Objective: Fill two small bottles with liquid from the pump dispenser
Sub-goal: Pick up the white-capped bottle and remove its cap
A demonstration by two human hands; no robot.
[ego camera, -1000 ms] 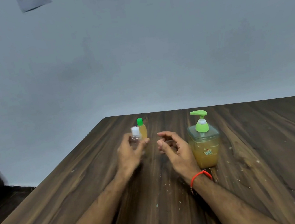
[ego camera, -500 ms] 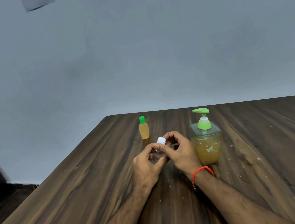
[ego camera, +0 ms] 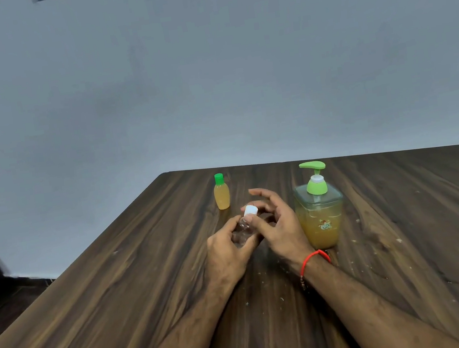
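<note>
Gripping a small clear bottle [ego camera: 242, 229] at center frame, the left hand [ego camera: 227, 250] has its fingers and thumb curled round the bottle's body, holding it tilted with the top leaning up and to the right. White cap [ego camera: 250, 210] sits on the bottle's neck. Right hand [ego camera: 276, 220] is at the cap: thumb and a finger look to pinch it, though the exact contact is hard to read; the other fingers fan out loosely above and behind. Bottle looks see-through with no colored liquid visible inside.

Second small bottle [ego camera: 221, 195] stands upright on the table [ego camera: 121, 292], up and left of the hands, apart from them. It has a green cap and holds yellow-orange liquid.

Pump dispenser [ego camera: 320, 214] stands upright just right of the right hand, near it, touching or not cannot be told. Clear square body, roughly half full of the same yellow-orange liquid, small sticker on the front, green pump head with the spout pointing to frame left.

Red thread band [ego camera: 312, 259] circles the right wrist. Tabletop is dark wood grain with small pale crumbs scattered around lower center and right. Plain grey wall [ego camera: 208, 73] fills the upper frame. Dark blurred object at far left edge, unclear what.
</note>
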